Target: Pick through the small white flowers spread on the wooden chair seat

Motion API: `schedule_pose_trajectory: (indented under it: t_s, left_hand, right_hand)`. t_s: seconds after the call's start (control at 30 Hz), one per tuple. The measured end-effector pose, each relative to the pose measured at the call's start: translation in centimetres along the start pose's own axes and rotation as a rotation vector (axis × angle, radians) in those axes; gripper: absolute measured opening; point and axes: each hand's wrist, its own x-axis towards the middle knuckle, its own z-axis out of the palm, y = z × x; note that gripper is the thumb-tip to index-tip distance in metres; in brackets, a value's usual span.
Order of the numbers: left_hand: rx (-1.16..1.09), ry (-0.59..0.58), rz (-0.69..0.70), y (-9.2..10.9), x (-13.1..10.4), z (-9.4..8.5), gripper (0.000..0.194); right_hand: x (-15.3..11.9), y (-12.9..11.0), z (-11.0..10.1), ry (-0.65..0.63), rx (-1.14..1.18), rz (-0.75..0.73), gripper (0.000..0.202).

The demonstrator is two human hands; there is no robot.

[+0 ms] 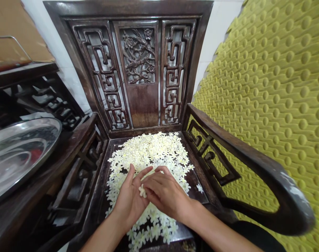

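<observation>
Many small pale yellow-white flowers (151,148) cover the seat of a dark carved wooden chair. Above them my left hand (131,197) is held palm up, its thumb apart and its fingers partly spread. A single flower (142,191) lies against that palm, at the fingertips of my right hand (166,192). My right hand is palm down over the left one, with its thumb and index finger closed near the flower. The right hand partly covers the left fingers. One loose flower (199,188) lies apart at the right of the seat.
The chair has a carved backrest (143,105), a left armrest (77,143) and a curved right armrest (243,150). A shiny metal tray (47,129) stands beyond the left armrest. A bumpy yellow-green surface (267,87) fills the right side.
</observation>
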Motion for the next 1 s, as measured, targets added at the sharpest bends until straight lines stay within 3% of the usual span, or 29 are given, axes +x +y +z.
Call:
schedule_pose_trajectory:
  t_s: [0.3,0.5,0.57,0.73,0.83,1.0]
  left_hand:
    - [-0.039,0.002,-0.005,0.4,-0.3,0.4,0.06]
    - [-0.008,-0.031,0.01,0.2,-0.3,0.4,0.059]
    - [0.032,-0.046,0.091,0.1,-0.1,0.2,0.054]
    - [0.403,0.058,0.504,-0.2,0.5,-0.5,0.025]
    - [0.62,0.031,0.578,-0.2,0.3,-0.5,0.021]
    - [0.707,0.052,0.645,-0.3,0.2,-0.4,0.022]
  right_hand:
    - [0.2,0.0,-0.7,-0.049,-0.011,-0.087,0.019]
    - [0.1,0.0,-0.2,0.005,0.062,0.002,0.017]
    - [0.3,0.3,-0.7,0.045,0.124,0.096,0.016]
    - [0.7,1.0,-2.3,0.152,0.211,0.353,0.011]
    - [0.8,1.2,-2.7,0.153,0.31,0.429,0.013]
    - [0.7,1.2,-2.5,0.154,0.471,0.509,0.013]
